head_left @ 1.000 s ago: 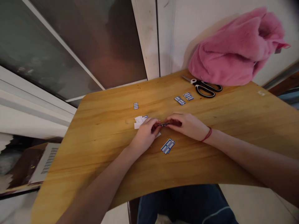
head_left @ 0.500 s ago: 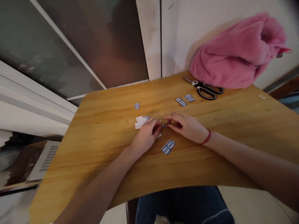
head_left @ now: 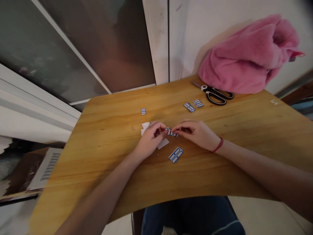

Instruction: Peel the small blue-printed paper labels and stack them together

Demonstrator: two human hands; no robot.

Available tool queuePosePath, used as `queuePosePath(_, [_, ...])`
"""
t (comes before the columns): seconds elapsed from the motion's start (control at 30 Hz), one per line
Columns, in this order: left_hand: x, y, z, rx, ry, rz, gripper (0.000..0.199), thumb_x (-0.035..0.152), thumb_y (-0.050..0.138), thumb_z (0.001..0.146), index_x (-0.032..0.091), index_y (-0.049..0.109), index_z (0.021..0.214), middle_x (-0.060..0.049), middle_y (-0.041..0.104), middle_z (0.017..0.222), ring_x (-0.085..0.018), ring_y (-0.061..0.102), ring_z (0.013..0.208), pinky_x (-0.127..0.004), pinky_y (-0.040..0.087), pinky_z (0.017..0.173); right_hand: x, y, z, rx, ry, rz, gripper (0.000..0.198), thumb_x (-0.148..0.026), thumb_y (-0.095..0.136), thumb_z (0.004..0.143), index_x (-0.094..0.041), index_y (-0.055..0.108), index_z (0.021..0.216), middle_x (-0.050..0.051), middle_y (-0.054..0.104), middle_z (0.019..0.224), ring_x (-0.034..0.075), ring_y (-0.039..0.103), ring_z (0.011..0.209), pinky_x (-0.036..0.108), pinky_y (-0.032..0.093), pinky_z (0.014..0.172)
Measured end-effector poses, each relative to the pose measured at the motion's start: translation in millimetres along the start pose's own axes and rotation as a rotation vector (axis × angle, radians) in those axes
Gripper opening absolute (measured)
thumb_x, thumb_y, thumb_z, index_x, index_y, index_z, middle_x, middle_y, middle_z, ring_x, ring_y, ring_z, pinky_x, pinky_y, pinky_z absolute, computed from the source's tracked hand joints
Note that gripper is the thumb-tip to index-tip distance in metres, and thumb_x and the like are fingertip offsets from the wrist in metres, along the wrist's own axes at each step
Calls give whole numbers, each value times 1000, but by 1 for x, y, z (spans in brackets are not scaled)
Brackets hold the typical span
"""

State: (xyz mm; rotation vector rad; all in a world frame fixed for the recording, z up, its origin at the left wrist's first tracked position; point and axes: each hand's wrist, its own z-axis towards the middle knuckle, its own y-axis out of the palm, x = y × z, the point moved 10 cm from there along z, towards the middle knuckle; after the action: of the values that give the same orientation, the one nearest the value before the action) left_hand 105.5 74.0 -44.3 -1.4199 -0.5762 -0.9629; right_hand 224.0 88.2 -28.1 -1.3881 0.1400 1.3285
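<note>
Between my two hands is a small sticker sheet (head_left: 172, 132) with blue borders and white boxes. My left hand (head_left: 151, 138) pinches its left end, and my right hand (head_left: 193, 130) pinches its right end. White paper pieces (head_left: 163, 143) lie under and beside my left hand, partly hidden by it. Nearer to me, a blue-bordered sticker sheet (head_left: 176, 154) rests on the table. Farther off are a small sticker sheet (head_left: 143, 111) on the left and two more, one sheet (head_left: 189, 107) close beside another sheet (head_left: 198, 103), on the right.
Black-handled scissors (head_left: 215, 93) lie at the back right of the wooden table (head_left: 110, 130), against a pink plush bundle (head_left: 244, 58). Glass panels (head_left: 102, 39) stand behind the far edge. A box (head_left: 46, 166) sits low on the left.
The sticker sheet in my hands has turned so its boxed face shows more. My left hand has shifted slightly left and toward me, uncovering more of the white paper.
</note>
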Motion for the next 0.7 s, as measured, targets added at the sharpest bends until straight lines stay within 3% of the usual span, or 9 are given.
queuePosePath(0.13, [-5, -15, -1, 145, -11, 32, 8, 22, 49, 88, 21, 55, 93, -1, 56, 87, -14, 49, 77, -27, 39, 67, 20, -24, 5, 188, 68, -141, 16, -22, 57, 84, -19, 71, 91, 2, 68, 81, 10, 53, 61, 24, 43, 60])
queuePosePath(0.23, [-5, -19, -2, 186, 2, 61, 10, 22, 50, 87, 22, 54, 97, -2, 57, 89, -15, 51, 80, -28, 41, 70, 38, -38, 14, 282, 71, -324, 16, -19, 57, 84, -16, 71, 91, 5, 68, 86, 15, 59, 71, 29, 44, 70])
queuePosePath(0.37, [1, -18, -3, 196, 41, 124, 12, 19, 50, 87, 21, 54, 97, -2, 57, 87, -15, 53, 81, -29, 43, 70, 59, -40, 25, 280, 123, -517, 15, -18, 57, 84, -17, 71, 90, 5, 69, 89, 20, 61, 85, 34, 42, 79])
queuePosePath(0.5, [10, -23, -5, 219, 100, 234, 13, 17, 50, 86, 21, 55, 98, -2, 57, 87, -16, 53, 82, -29, 44, 71, 56, -35, 26, 248, 128, -682, 19, -19, 51, 88, -18, 69, 93, 6, 67, 96, 21, 59, 93, 37, 37, 85])
queuePosePath(0.7, [11, -55, -3, 329, 189, 450, 15, 15, 48, 86, 20, 55, 98, -3, 58, 88, -19, 50, 88, -34, 42, 81, 47, -28, 23, 198, 107, -813, 20, -19, 49, 88, -18, 69, 90, 7, 63, 99, 22, 54, 96, 38, 34, 84])
